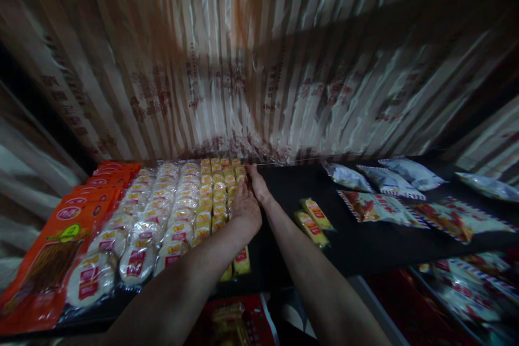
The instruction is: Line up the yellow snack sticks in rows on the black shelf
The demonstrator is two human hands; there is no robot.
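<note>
Looks well along on L half of black shelf [279,251]: can see orange bags [67,232] at L end, then white round packs [138,259] & yellow packs [219,210] lined up in rows, back edge to front edge. Would count as left, at a guess, two loose yellow packs [311,228] mid-shelf, apart from rows. Has L hand [246,210] bent over outer yellow row, R hand [259,186] just beside its back end; can't tell if pinching anything. Has room R of rows, approx. to loose pair; then limited by snack bags [381,208] twd R end, striped sheeting [227,81] behind back edge, red box [255,320] below front edge.
</note>
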